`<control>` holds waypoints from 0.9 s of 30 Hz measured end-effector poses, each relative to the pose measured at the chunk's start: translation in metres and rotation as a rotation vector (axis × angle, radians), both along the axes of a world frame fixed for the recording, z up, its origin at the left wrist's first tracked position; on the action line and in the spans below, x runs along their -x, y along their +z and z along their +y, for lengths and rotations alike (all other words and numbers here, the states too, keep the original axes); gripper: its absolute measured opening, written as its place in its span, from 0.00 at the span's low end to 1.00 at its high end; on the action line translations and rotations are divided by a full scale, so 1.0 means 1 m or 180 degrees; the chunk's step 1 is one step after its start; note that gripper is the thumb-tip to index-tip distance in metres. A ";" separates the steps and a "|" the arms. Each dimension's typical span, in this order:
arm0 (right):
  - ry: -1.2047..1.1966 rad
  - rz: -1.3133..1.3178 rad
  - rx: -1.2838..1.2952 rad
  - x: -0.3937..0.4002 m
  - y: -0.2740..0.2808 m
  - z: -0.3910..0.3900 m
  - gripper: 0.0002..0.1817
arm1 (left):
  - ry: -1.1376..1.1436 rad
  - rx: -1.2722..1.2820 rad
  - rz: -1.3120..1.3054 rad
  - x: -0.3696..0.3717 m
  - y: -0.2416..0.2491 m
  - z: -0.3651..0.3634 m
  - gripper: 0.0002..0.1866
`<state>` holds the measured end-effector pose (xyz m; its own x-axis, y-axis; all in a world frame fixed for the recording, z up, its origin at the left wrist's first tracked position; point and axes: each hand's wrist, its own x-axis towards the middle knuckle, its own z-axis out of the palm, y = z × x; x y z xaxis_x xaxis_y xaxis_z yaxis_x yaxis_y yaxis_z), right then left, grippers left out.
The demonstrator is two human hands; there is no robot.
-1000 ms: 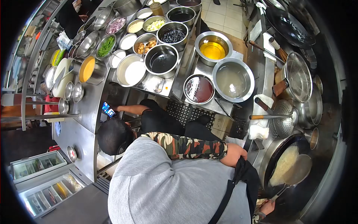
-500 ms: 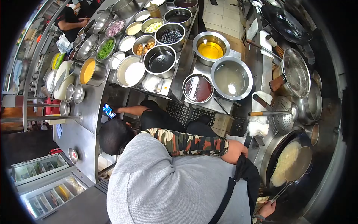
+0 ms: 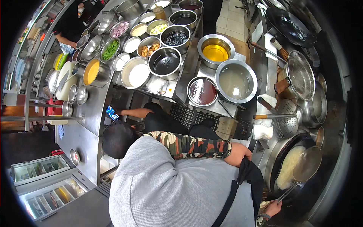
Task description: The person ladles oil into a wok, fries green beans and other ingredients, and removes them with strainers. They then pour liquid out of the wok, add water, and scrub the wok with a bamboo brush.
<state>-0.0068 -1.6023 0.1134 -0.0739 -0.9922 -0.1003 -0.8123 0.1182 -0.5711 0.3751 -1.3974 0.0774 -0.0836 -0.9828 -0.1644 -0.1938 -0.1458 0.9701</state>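
My right hand (image 3: 273,208), low at the right, is closed round the thin metal handle of a round strainer (image 3: 308,165). The strainer's bowl hangs over the right side of a dark wok (image 3: 273,153). Pale yellow, foamy-looking food (image 3: 290,169) covers much of the wok's inside; part of it is behind the strainer. At my waist, my left hand (image 3: 238,153) rests with its fingers curled on bunched cloth of my black apron (image 3: 251,172). Some of those fingers are hidden. My left forearm wears a camouflage sleeve (image 3: 193,145).
Beyond the wok lie a perforated ladle (image 3: 285,118) and a mesh sieve (image 3: 301,75). Basins of yellow oil (image 3: 214,53), cloudy liquid (image 3: 236,79) and red sauce (image 3: 202,91) stand ahead. Beside me, a seated person (image 3: 119,140) holds a phone (image 3: 111,112).
The strainer has moved right and slightly up over the wok, and my right hand has shifted a little the same way. My left hand stays at my waist. The view has shifted slightly.
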 end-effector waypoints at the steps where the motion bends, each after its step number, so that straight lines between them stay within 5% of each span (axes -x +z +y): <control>1: -0.0129 -0.0082 -0.0335 -0.028 0.018 0.013 0.20 | -0.0015 0.0015 -0.0023 0.000 0.000 0.001 0.22; 3: -0.0252 -0.0171 -0.0676 -0.032 0.018 0.013 0.19 | -0.0036 0.0018 0.0022 -0.002 0.003 0.002 0.22; 10: -0.0193 -0.0192 0.0006 0.013 -0.012 -0.018 0.18 | -0.0026 0.0138 0.0035 0.003 -0.007 -0.001 0.21; 13: -0.0269 -0.0445 -0.0716 -0.002 0.007 0.000 0.21 | -0.0066 -0.0031 0.0016 -0.001 0.006 0.000 0.21; 19: -0.0886 0.0053 0.0376 0.015 0.023 0.009 0.21 | -0.0068 0.0028 0.0184 0.003 -0.004 0.000 0.21; 21: -0.0716 -0.0170 0.0324 0.071 -0.008 -0.029 0.23 | -0.0002 -0.0012 0.0243 0.004 -0.002 0.000 0.22; 23: -0.0815 0.0261 0.0282 0.026 0.021 -0.001 0.23 | 0.0006 -0.0137 -0.0030 0.002 0.006 0.002 0.22; 27: -0.0358 0.0324 0.0124 0.060 -0.016 -0.017 0.24 | 0.0094 -0.0187 -0.0196 0.004 0.007 0.005 0.22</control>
